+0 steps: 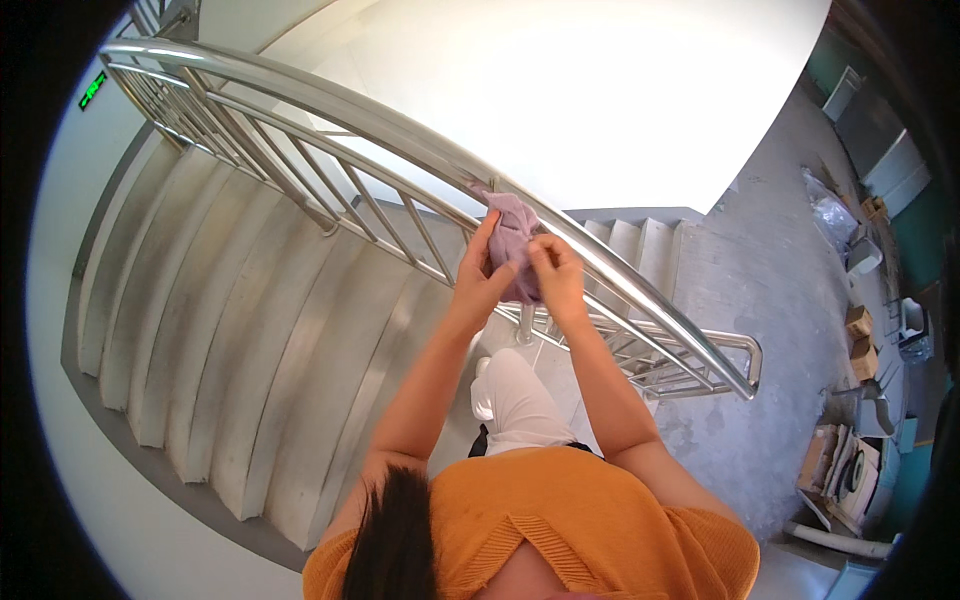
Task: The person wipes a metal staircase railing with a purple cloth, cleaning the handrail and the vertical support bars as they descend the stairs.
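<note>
A crumpled mauve cloth is bunched between my two hands, in front of the stainless steel handrail. My left hand grips it from the left side, thumb across its lower part. On the right, my right hand pinches the cloth's edge with bent fingers. Part of the rail and a baluster are hidden behind the cloth and my hands. Whether the cloth touches the rail, I cannot tell.
Concrete stairs rise on the left, with a green lit sign on the wall. Lower steps show behind the railing. Across the grey floor stand cardboard boxes, stacked cardboard and plastic bags.
</note>
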`<state>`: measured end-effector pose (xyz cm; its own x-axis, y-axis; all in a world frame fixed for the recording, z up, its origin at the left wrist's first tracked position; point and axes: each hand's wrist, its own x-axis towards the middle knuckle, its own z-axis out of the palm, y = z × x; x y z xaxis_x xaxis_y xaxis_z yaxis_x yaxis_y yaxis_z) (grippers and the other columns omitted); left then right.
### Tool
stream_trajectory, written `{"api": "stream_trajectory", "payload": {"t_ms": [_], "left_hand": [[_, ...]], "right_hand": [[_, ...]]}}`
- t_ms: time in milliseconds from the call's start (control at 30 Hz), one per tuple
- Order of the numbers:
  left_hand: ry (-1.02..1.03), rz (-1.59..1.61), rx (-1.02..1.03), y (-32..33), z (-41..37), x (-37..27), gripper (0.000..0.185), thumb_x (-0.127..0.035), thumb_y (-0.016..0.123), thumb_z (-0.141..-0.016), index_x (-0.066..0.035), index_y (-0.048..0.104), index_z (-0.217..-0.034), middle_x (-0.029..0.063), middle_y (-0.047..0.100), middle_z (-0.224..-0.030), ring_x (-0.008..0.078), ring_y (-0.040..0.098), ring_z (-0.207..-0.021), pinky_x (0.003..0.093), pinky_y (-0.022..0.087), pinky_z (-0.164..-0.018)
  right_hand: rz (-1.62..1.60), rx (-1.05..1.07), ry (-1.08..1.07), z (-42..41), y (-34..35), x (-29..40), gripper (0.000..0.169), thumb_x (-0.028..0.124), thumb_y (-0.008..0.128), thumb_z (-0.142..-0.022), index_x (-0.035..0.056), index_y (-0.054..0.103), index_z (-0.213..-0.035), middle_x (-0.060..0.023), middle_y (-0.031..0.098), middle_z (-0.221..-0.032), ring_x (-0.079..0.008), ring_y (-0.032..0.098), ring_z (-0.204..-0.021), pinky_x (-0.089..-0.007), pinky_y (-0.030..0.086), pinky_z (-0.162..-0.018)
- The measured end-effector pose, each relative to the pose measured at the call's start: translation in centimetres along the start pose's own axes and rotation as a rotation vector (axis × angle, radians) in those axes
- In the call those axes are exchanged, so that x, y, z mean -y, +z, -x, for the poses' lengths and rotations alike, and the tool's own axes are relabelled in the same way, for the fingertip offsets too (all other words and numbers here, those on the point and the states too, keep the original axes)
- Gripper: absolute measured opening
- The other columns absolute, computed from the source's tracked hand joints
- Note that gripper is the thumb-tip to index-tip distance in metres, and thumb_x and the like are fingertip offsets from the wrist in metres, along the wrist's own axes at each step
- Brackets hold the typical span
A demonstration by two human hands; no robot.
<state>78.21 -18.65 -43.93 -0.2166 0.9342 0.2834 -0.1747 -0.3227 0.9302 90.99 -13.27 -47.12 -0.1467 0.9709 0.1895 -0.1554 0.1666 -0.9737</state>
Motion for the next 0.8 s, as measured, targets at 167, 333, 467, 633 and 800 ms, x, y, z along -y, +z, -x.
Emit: {"api": "stream_trajectory", "payload": {"t_ms": [167, 333, 467, 633, 800], "left_hand": [[-0.132, 0.114, -0.175, 0.4, -0.6, 1.1, 0.048, -0.002, 0.057, -0.095, 0.000, 0.048, -0.141, 0.0095, 0.060, -0.127, 0.0131, 0.059, -0.109, 0.0256, 0.049, -0.091], [0.132, -0.181, -0.110, 1.6, -2.4, 1.7, 0.038, 0.001, 0.049, -0.094, 0.000, 0.058, -0.132, 0.0102, 0.063, -0.124, 0.0163, 0.059, -0.110, 0.0281, 0.046, -0.096], [0.190, -0.249, -0.094, 1.5, -4.1, 2.2, 0.039, 0.003, 0.044, -0.093, 0.001, 0.060, -0.128, 0.0115, 0.064, -0.125, 0.0185, 0.059, -0.113, 0.0294, 0.043, -0.100], [0.293, -0.373, -0.037, 0.7, -6.9, 3.1, 0.032, -0.002, 0.051, -0.096, 0.001, 0.061, -0.127, 0.0098, 0.065, -0.118, 0.0172, 0.060, -0.108, 0.0276, 0.046, -0.094], [0.148, -0.517, 0.058, -1.1, -8.8, 1.2, 0.026, -0.010, 0.060, -0.096, -0.002, 0.066, -0.120, 0.0068, 0.071, -0.104, 0.0113, 0.064, -0.091, 0.0252, 0.051, -0.079]], "right_hand": [[-0.329, -0.083, 0.160, -0.1, -0.4, 2.9, 0.020, 0.019, 0.066, -0.096, 0.0025, 0.061, -0.107, -0.0055, 0.064, -0.102, -0.0119, 0.060, -0.083, -0.0280, 0.051, -0.071], [-0.040, -0.118, 0.082, -1.5, -1.5, 2.5, 0.024, 0.014, 0.068, -0.092, 0.0000, 0.060, -0.111, -0.0039, 0.061, -0.088, -0.0091, 0.054, -0.072, -0.0256, 0.046, -0.062], [0.124, -0.304, -0.192, -4.0, -3.2, 3.0, 0.023, 0.011, 0.069, -0.092, -0.0028, 0.062, -0.110, -0.0005, 0.061, -0.080, -0.0061, 0.051, -0.067, -0.0232, 0.045, -0.060], [0.352, -0.316, -0.120, -6.9, -3.7, 1.9, 0.022, 0.021, 0.066, -0.092, 0.0009, 0.068, -0.101, -0.0134, 0.069, -0.085, -0.0243, 0.062, -0.068, -0.0355, 0.051, -0.068], [0.646, -0.370, -0.111, -8.4, -4.9, -0.2, 0.024, 0.025, 0.063, -0.094, 0.0031, 0.068, -0.101, -0.0160, 0.070, -0.083, -0.0336, 0.067, -0.070, -0.0420, 0.053, -0.072]]}}
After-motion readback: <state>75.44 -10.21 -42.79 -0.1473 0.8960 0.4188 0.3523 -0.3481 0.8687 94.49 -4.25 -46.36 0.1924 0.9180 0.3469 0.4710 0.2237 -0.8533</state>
